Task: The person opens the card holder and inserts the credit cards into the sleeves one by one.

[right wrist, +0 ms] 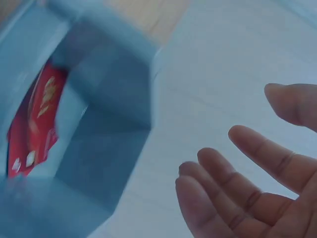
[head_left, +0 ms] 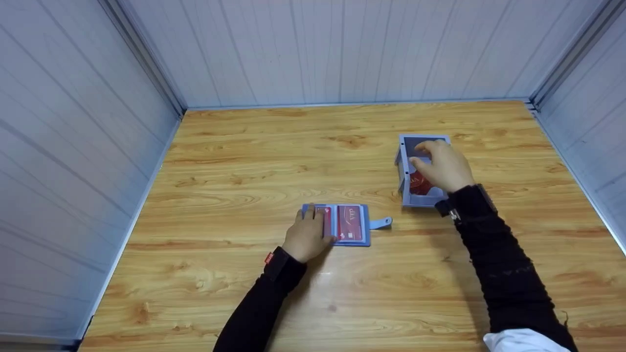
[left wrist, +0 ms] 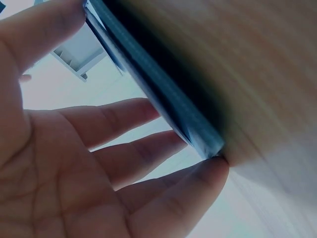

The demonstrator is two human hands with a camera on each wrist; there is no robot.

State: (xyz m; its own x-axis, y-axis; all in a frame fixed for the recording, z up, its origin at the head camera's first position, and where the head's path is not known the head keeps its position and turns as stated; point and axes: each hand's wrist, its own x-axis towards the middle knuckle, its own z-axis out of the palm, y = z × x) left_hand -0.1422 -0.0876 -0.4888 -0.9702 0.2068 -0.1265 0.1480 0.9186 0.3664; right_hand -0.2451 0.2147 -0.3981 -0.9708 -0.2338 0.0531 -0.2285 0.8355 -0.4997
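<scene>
A blue card holder point(head_left: 366, 225) lies unfolded on the table, with a red card point(head_left: 350, 223) in its right page and another red card point(head_left: 326, 221) in its left page. My left hand point(head_left: 306, 237) rests over the left page, fingers spread and nearly straight. In the left wrist view its fingertips touch the holder's edge point(left wrist: 163, 89). Up at the right, my right hand point(head_left: 446, 165) hovers over a grey-blue open box point(head_left: 404, 195), holding nothing, its thumb and fingers apart. Red cards point(right wrist: 44, 114) lie inside the box, partly hidden by the hand in the head view.
The holder's strap point(head_left: 380, 223) with a snap sticks out toward the box. Pale panel walls point(head_left: 318, 54) enclose the wood-grain table point(head_left: 234, 186) at the back and both sides.
</scene>
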